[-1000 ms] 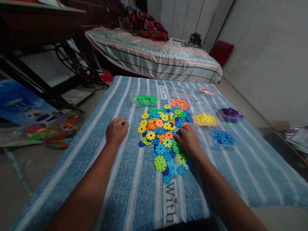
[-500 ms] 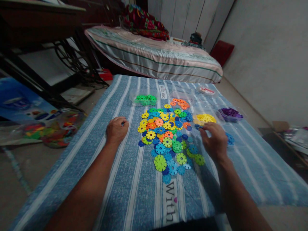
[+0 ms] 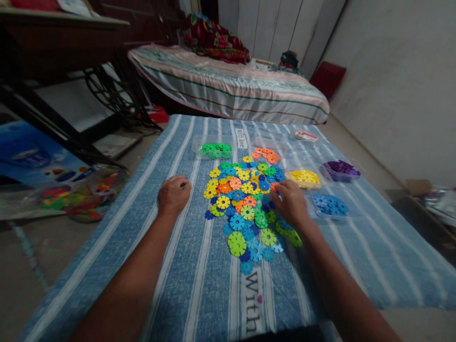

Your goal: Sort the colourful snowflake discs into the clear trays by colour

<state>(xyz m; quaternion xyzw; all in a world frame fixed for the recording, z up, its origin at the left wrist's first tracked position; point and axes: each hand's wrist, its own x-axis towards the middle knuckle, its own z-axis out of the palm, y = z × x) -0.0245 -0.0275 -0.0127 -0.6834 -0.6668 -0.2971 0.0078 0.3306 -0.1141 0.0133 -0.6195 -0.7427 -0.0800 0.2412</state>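
Observation:
My left hand (image 3: 174, 194) rests closed on the cloth, left of the pile. A small dark bluish bit shows at its curled fingers, too small to name. My right hand (image 3: 291, 203) reaches over the right side of a pile of notched plastic discs (image 3: 247, 212), its fingers drawn together among them. Beside the fingertips lies an orange disc (image 3: 274, 187); what the fingers pinch, if anything, is hidden. The pile mixes yellow, orange, lime, green, light blue and dark blue discs. Just right of this hand stands a clear box of blue discs (image 3: 329, 204).
Clear boxes hold green discs (image 3: 215, 150), orange discs (image 3: 267, 155), yellow discs (image 3: 305, 177) and purple discs (image 3: 341, 169). A small clear pack (image 3: 305, 136) lies at the back right. Striped blue cloth (image 3: 199, 285) covers the table; a bed (image 3: 231, 90) stands beyond.
My right hand has moved left from beside the yellow box to the pile; the blue disc at its fingertips no longer shows there. The blue box is uncovered. My left hand stays put.

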